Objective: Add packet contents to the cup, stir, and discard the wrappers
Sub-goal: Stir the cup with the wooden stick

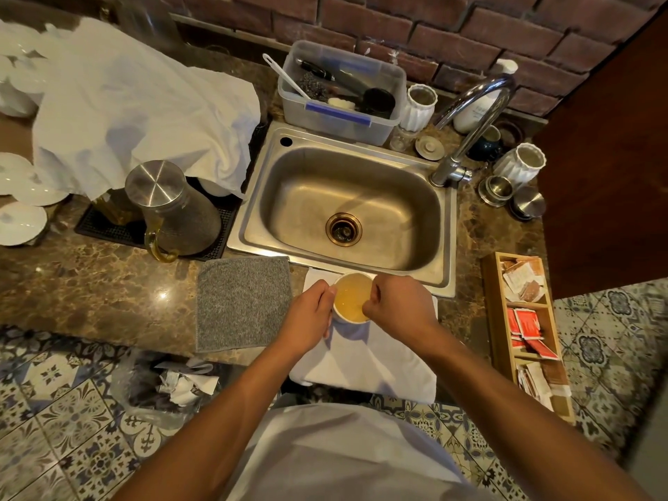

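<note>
White and round, the cup [352,300] sits on a folded white cloth [365,359] at the near edge of the counter, just in front of the sink [343,207], and it is filled nearly to the rim with a pale yellow-amber liquid. The left hand [311,316] is wrapped against the cup's left side, fingers curled around the wall and thumb up by the rim. The right hand [394,305] hovers over the cup's right rim with its fingers pinched tightly together as if around something thin; what it pinches, if anything, is hidden by the hand itself, so I cannot tell. Just left of the white cloth lies a grey cloth [243,301] flat on the brown marble counter [90,291]. To the right, a narrow wooden organiser [527,334] stands on the counter with three compartments: brownish and white packets in the far one, red packets [526,329] in the middle, pale packets in the near one. Below the counter's left edge, a clear bag [170,385] holds crumpled white wrappers. Beyond the sink stands a clear plastic tub [339,92] of washing-up tools against the brick wall, with the curved tap [473,121] to its right. On the left, a metal jug [173,207] rests on a black mat beside a large rumpled white towel [137,110].
</note>
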The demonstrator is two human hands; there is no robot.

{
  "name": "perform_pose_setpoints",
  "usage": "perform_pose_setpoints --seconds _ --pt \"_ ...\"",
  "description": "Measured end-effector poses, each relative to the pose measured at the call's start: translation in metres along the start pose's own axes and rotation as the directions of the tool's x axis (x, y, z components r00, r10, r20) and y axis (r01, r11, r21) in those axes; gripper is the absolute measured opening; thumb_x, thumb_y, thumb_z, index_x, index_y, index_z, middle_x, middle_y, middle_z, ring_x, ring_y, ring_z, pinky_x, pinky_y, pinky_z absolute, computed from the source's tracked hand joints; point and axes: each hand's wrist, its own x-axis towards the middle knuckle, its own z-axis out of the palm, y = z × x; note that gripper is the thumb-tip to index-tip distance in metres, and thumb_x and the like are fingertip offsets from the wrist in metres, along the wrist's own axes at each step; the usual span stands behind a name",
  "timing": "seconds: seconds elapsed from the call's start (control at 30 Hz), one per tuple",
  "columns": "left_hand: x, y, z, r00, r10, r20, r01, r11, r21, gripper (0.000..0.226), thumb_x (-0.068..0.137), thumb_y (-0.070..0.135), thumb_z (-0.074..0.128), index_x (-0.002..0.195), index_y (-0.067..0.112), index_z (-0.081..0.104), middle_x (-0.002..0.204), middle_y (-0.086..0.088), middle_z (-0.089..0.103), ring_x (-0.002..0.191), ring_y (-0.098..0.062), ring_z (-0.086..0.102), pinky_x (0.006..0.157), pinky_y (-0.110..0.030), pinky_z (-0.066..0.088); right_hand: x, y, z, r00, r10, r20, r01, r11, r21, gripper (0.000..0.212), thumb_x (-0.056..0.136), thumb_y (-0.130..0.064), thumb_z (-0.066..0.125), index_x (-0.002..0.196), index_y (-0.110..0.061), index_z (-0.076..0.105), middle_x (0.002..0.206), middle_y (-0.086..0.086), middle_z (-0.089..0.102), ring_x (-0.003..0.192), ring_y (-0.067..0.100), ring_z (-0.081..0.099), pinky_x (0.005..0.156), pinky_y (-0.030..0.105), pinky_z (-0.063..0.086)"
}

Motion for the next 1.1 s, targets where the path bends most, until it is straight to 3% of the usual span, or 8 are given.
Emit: perform_pose_setpoints --seconds 0.17,0.33,0.5,0.67,0.8,0.93,1.0,1.1 --pt "-0.001 0.003 -0.001 1.0 -0.017 0.022 0.017 1.0 -0.01 0.035 0.108 0.03 0.041 0.083 0.008 0.051 0.054 -0.01 0.056 0.041 -0.013 0.053 0.051 -0.035 0.046 -0.004 -0.013 0.011 0.999 0.017 0.028 -0.021 0.991 0.136 0.017 0.085 -0.037 0.069 0.081 -0.021 0.065 0.075 0.0 0.07 0.071 0.021 0.068 0.07 0.033 0.058" --pt "-0.002 0.003 -0.002 1.0 -0.007 0.026 0.007 1.0 -0.008 0.035 0.108 0.029 0.042 0.083 0.006 0.05 0.051 -0.009 0.056 0.041 -0.013 0.053 0.051 -0.033 0.045 -0.003 -0.011 0.015 0.998 0.062 -0.03 -0.056 0.983 0.177 0.017 0.091 -0.037 0.065 0.084 -0.022 0.064 0.077 0.0 0.068 0.073 0.021 0.066 0.066 0.031 0.052" --pt "-0.001 0.002 -0.001 1.0 0.0 0.022 0.0 1.0 -0.009 0.035 0.108 0.03 0.042 0.084 0.006 0.052 0.057 -0.022 0.06 0.042 -0.015 0.054 0.05 -0.034 0.045 -0.002 -0.009 0.012 0.993 0.088 -0.08 -0.075 0.984 0.161 0.016 0.091 -0.036 0.064 0.084 -0.021 0.066 0.078 0.002 0.069 0.074 0.023 0.065 0.067 0.034 0.054" --pt "-0.001 0.003 -0.002 1.0 0.003 0.022 -0.003 1.0 0.002 0.036 0.108 0.029 0.042 0.083 0.004 0.051 0.059 -0.021 0.06 0.044 -0.013 0.052 0.051 -0.034 0.045 -0.004 -0.006 0.01 0.988 0.061 -0.142 -0.054 0.997 0.05 0.021 0.095 -0.039 0.06 0.091 -0.02 0.067 0.084 0.002 0.071 0.076 0.024 0.066 0.065 0.03 0.05" --pt "-0.001 0.003 -0.002 1.0 -0.015 0.023 0.015 1.0 -0.014 0.037 0.108 0.03 0.042 0.082 0.005 0.051 0.059 -0.018 0.06 0.046 -0.015 0.054 0.054 -0.036 0.046 -0.004 -0.01 0.011 0.992 0.038 -0.118 -0.032 0.998 0.054 0.026 0.096 -0.04 0.058 0.099 -0.017 0.071 0.089 0.005 0.072 0.08 0.024 0.068 0.072 0.033 0.055" --pt "-0.001 0.002 -0.001 0.999 -0.024 0.033 0.025 0.999 -0.021 0.037 0.107 0.031 0.043 0.08 0.007 0.05 0.057 -0.007 0.055 0.048 -0.015 0.052 0.054 -0.041 0.047 -0.004 -0.016 0.013 0.999 0.035 -0.033 -0.032 0.995 0.098 0.028 0.097 -0.039 0.059 0.102 -0.015 0.072 0.083 0.002 0.065 0.08 0.023 0.066 0.067 0.028 0.047" --pt "-0.001 0.001 -0.001 0.999 -0.027 0.031 0.027 0.999 -0.022 0.036 0.107 0.032 0.043 0.079 0.01 0.05 0.058 -0.004 0.054 0.05 -0.015 0.052 0.055 -0.043 0.048 -0.003 -0.015 0.011 0.999 0.044 0.028 -0.047 0.994 0.097 0.023 0.094 -0.038 0.063 0.097 -0.017 0.071 0.08 -0.001 0.061 0.077 0.021 0.062 0.062 0.024 0.039" --pt "-0.001 0.001 -0.002 0.999 -0.015 0.028 0.016 1.0 -0.027 0.037 0.107 0.031 0.043 0.077 0.012 0.05 0.054 -0.003 0.054 0.046 -0.012 0.052 0.054 -0.038 0.045 -0.001 -0.009 0.005 0.992 0.077 0.099 -0.084 0.994 0.068 0.018 0.088 -0.037 0.069 0.09 -0.019 0.068 0.082 0.0 0.061 0.079 0.023 0.063 0.064 0.027 0.042"
